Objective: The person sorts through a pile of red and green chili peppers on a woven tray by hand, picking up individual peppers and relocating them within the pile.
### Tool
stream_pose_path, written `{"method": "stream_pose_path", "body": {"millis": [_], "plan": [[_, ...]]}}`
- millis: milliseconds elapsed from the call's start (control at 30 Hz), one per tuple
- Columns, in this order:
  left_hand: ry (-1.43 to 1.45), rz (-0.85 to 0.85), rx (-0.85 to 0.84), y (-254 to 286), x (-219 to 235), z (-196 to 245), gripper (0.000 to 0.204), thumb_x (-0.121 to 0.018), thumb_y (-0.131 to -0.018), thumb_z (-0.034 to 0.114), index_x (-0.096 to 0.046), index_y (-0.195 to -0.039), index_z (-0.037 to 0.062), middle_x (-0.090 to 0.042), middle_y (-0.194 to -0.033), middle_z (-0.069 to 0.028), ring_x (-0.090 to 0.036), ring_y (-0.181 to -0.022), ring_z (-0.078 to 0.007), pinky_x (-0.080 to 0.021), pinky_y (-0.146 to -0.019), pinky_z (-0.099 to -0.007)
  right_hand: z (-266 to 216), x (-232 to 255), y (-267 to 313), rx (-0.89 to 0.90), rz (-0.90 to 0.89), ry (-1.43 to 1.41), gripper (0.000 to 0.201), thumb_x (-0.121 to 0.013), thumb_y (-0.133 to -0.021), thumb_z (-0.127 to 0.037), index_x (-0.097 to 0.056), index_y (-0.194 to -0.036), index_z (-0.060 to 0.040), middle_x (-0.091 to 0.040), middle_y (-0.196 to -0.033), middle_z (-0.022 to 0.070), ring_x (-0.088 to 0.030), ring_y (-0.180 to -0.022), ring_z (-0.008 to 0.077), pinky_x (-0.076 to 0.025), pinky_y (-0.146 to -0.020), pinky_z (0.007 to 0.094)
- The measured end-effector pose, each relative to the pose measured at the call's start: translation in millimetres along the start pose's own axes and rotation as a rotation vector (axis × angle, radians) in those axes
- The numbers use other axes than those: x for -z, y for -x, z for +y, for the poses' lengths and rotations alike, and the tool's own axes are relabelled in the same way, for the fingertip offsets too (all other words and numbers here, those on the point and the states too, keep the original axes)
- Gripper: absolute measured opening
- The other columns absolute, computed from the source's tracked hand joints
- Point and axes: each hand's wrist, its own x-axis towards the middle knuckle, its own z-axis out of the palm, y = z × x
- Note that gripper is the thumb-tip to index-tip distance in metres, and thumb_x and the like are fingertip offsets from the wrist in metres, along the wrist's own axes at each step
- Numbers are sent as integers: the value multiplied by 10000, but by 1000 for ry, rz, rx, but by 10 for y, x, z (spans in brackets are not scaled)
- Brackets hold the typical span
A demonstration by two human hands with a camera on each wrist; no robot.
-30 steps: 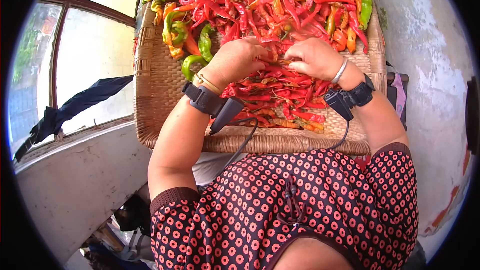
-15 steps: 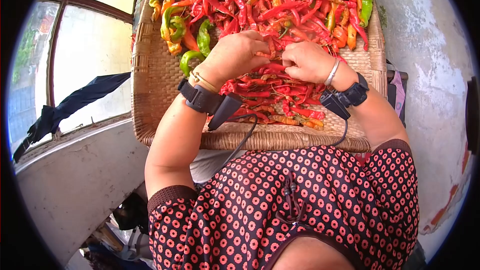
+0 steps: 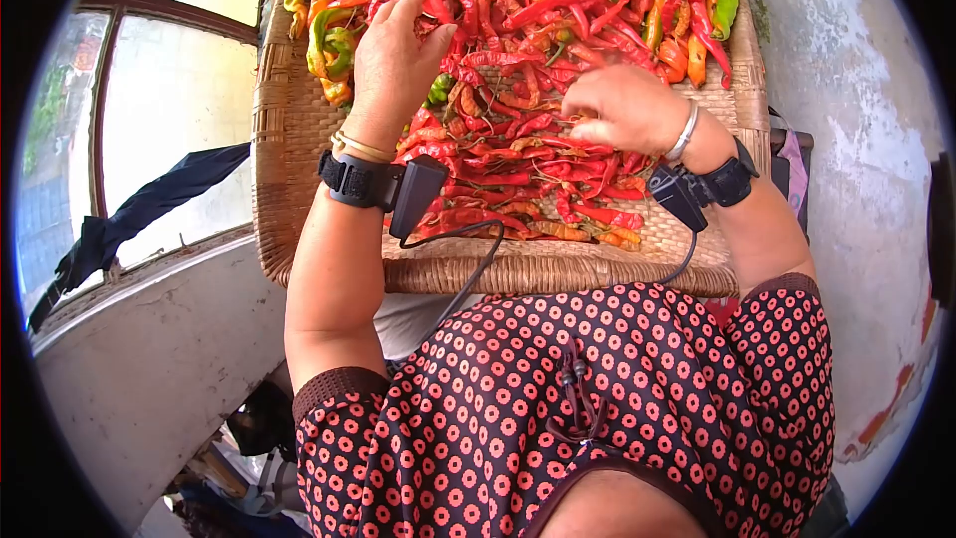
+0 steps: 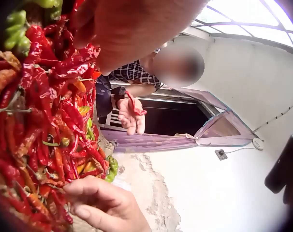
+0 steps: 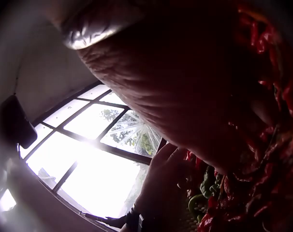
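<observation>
So the big change is the left hand. Half a second ago both hands were close together over the near part of the tray; now the left has split off, up to the left edge of the pile. Its fingers look pretty straight with the thumb spread wide, and no pepper shows in its grip.

The right hand has basically stayed put, low over the spot where the pile meets the near peppers. Fingers and thumb are bent with a narrow gap; can't tell if there's a stem pinched in there.

The peppers are all over the tray: loose pile on the far side, flatter rows nearest the person. What it means for the work, at a guess: the left is probably off for more peppers while the right minds the rows.

Also, another person's hand is palm up with a red pepper across it.
</observation>
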Motion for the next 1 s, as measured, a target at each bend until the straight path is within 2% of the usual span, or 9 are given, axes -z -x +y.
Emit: {"method": "stream_pose_path", "body": {"millis": [100,167,267,333,467,767,867,900,1000], "plan": [[24,-196,-58,50,-23,50,262,-642,-771,209,-621,-984,58,-613,-899,-126,-604,-810,-299,-489,-697,-385,-179,-134,-9,40,-225,41,243,-656,-700,-204,-616,-900,-70,-555,-812,121,-574,-786,300,-458,-660,406],[34,-262,-192,108,-72,114,178,-645,-766,163,-644,-907,56,-622,-857,-114,-607,-710,-279,-487,-656,-345,-254,-227,0,53,-188,105,260,-663,-689,-207,-619,-915,-86,-538,-826,119,-574,-781,300,-459,-656,411],[114,-493,-208,139,-90,208,163,-640,-747,151,-648,-882,58,-625,-805,-107,-611,-734,-283,-486,-668,-353,-300,-339,12,88,-192,166,299,-675,-668,-211,-620,-945,-114,-511,-848,115,-573,-771,299,-461,-646,416],[185,-807,-298,192,-134,230,188,-651,-704,170,-653,-861,66,-628,-763,-105,-616,-744,-281,-485,-674,-362,-317,-364,-6,108,-266,196,385,-691,-646,-212,-594,-1008,-127,-516,-900,122,-579,-785,300,-470,-644,415],[50,-1056,-323,303,-228,337,207,-628,-671,242,-642,-813,91,-637,-780,-115,-611,-769,-308,-487,-689,-401,-259,-522,-47,93,-177,255,403,-697,-640,-201,-553,-1001,-94,-549,-930,134,-593,-810,305,-486,-657,415],[-21,-1044,-258,237,-87,314,140,-633,-669,169,-629,-772,74,-628,-722,-108,-609,-672,-280,-478,-613,-367,-94,-229,-34,-13,-195,239,133,-629,-681,-150,-556,-683,-39,-569,-699,128,-594,-722,303,-469,-596,403],[186,-908,-177,182,-24,242,132,-636,-674,134,-625,-777,51,-622,-702,-116,-610,-643,-262,-474,-590,-347,16,-93,-36,58,-118,-114,119,-587,-695,-145,-607,-714,-29,-600,-660,130,-604,-672,286,-463,-607,355],[285,-817,-177,150,23,221,100,-639,-707,89,-607,-778,25,-620,-689,-75,-592,-595,-165,-459,-553,-286,44,-64,-36,60,-117,-114,119,-587,-695,-145,-607,-714,-29,-600,-660,130,-604,-672,286,-463,-607,355],[518,-800,264,41,237,233,74,-625,-781,74,-579,-831,46,-548,-703,55,-475,-584,-17,-384,-506,-181,62,78,-6,67,-61,-419,155,-590,-742,-152,-609,-755,1,-607,-666,97,-581,-614,182,-455,-602,310]]}}
